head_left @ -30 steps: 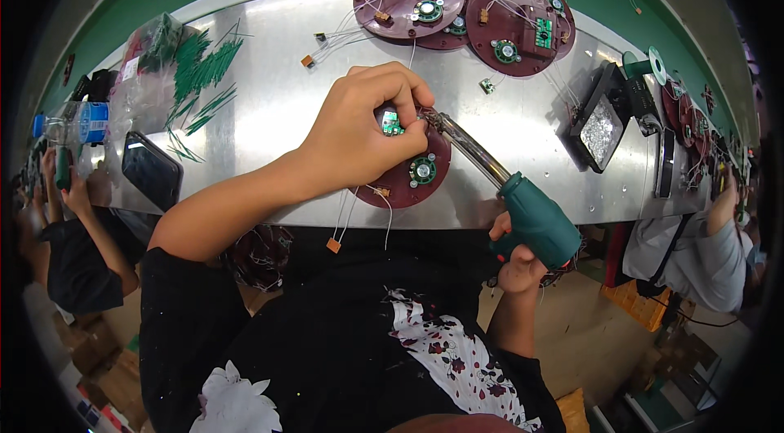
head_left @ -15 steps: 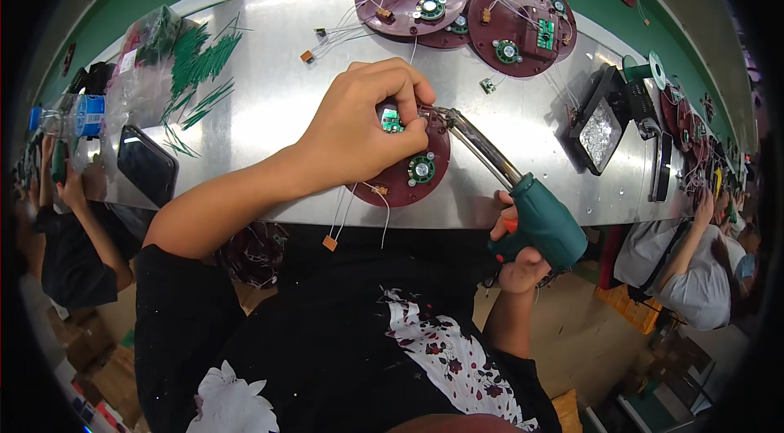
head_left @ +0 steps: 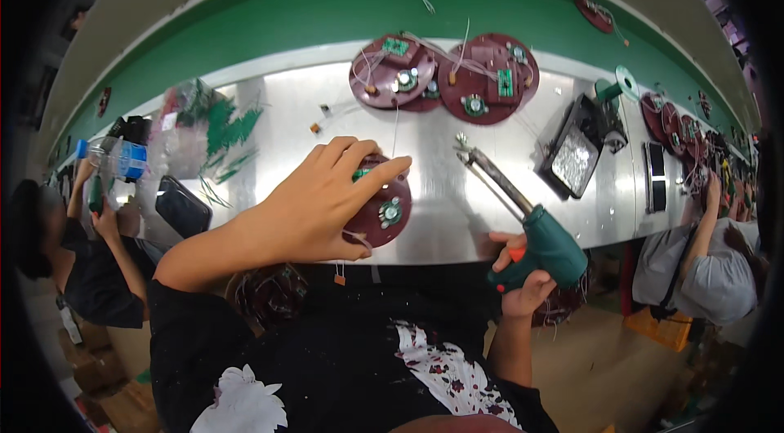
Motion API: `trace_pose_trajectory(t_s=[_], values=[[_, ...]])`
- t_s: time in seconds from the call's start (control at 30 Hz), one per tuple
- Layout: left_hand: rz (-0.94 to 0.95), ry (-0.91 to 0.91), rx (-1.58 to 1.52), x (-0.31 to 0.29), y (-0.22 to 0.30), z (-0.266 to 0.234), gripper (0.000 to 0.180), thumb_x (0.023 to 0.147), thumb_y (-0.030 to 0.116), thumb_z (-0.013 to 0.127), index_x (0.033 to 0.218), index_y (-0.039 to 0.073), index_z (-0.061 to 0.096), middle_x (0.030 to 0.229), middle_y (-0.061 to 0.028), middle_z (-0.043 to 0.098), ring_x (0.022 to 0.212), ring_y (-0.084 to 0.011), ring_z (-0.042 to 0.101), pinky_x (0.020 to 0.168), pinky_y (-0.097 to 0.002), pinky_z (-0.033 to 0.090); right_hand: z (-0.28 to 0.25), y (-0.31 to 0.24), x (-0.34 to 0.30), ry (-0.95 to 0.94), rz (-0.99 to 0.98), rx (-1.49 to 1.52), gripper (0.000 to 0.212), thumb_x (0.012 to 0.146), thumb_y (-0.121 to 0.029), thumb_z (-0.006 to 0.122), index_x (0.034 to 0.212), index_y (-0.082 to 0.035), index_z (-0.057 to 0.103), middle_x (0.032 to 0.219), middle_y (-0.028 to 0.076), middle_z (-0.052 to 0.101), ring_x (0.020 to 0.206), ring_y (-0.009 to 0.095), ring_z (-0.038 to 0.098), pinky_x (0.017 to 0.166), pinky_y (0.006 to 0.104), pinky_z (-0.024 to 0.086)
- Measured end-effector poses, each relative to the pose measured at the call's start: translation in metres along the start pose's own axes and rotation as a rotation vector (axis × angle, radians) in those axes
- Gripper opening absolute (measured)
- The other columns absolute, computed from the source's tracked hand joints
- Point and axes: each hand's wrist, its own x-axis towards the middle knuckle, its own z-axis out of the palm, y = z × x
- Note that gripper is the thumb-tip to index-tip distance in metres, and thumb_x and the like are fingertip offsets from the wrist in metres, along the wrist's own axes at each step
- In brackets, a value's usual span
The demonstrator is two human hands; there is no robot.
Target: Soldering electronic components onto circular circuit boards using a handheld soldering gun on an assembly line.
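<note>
My left hand (head_left: 314, 200) reaches over a round maroon plastic disc (head_left: 377, 230) near the table's front edge. Its fingers span the disc from far rim to near rim, gripping it and hiding much of its left side. A small round speaker (head_left: 391, 211) shows on the disc, and part of a green circuit board (head_left: 363, 172) shows under the fingers. From the near rim hangs a wire with a small orange-brown part (head_left: 340, 279). My right hand (head_left: 523, 286) is closed around the handle of a green soldering gun (head_left: 549, 249). Its tip points up and leftward, apart from the disc.
Two larger maroon discs (head_left: 482, 102) with wires lie at the back. A black tray of shiny metal (head_left: 574, 164) and a solder spool (head_left: 626, 84) stand to the right. A phone (head_left: 183, 206), green wires (head_left: 229, 127) and a bottle (head_left: 122, 157) lie left. Co-workers sit on both sides.
The soldering gun's tip has come away from the disc. My left hand has gone from a pinch at the board to a wide grip across the disc, which has shifted left. The view has tilted up.
</note>
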Motion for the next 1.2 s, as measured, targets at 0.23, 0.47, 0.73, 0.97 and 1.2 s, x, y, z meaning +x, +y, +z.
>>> trace_pose_trajectory(t_s=[0.23,0.47,0.73,0.97,1.2], values=[[-0.557,-0.089,0.119,0.034,-0.117,-0.088,0.119,0.071,0.066,0.085,0.16,0.006,0.034,0.133,-0.0301,0.06,0.127,-0.048,0.054,0.107,-0.0499,0.047,0.001,-0.001,0.003,-0.028,-0.055,0.048,0.08,0.103,-0.068,0.05,0.127,0.009,0.053,0.101,0.014,0.062,0.067,0.021,0.064,0.077,0.0459,0.06],[-0.605,0.085,0.358,0.175,-0.263,-0.043,0.113,0.077,0.071,0.077,0.166,0.02,0.03,0.165,-0.0196,0.039,0.149,-0.044,0.039,0.114,-0.0671,0.033,0.004,0.001,0.002,-0.02,-0.07,0.053,0.078,0.103,-0.065,0.052,0.129,0.008,0.052,0.097,0.013,0.063,0.069,0.022,0.064,0.079,0.0477,0.059],[-0.461,0.238,0.099,0.292,-0.254,0.011,0.116,0.059,0.083,0.081,0.154,0.022,0.053,0.16,-0.0171,0.045,0.143,-0.0443,0.045,0.111,-0.0626,0.037,0.001,0.003,0.001,-0.019,-0.059,0.007,0.073,0.107,-0.061,0.048,0.131,0.008,0.049,0.1,0.014,0.06,0.062,0.02,0.06,0.082,0.0525,0.061],[-0.19,0.196,0.115,0.203,-0.172,-0.041,0.101,0.064,0.083,0.078,0.134,0.011,0.068,0.131,-0.022,0.062,0.12,-0.0429,0.06,0.101,-0.0522,0.048,0.002,0.009,0.005,0.025,-0.116,0.129,0.07,0.109,-0.06,0.043,0.126,0.008,0.051,0.101,0.014,0.06,0.062,0.02,0.059,0.081,0.0515,0.061],[-0.121,0.038,-0.003,-0.017,-0.034,-0.02,0.091,0.071,0.071,0.083,0.133,0.006,0.067,0.124,-0.0245,0.062,0.109,-0.0425,0.061,0.094,-0.0482,0.051,-0.003,0.007,0.017,-0.103,-0.151,0.134,0.069,0.11,-0.059,0.041,0.121,0.008,0.052,0.108,0.015,0.059,0.064,0.018,0.059,0.081,0.0483,0.061]])
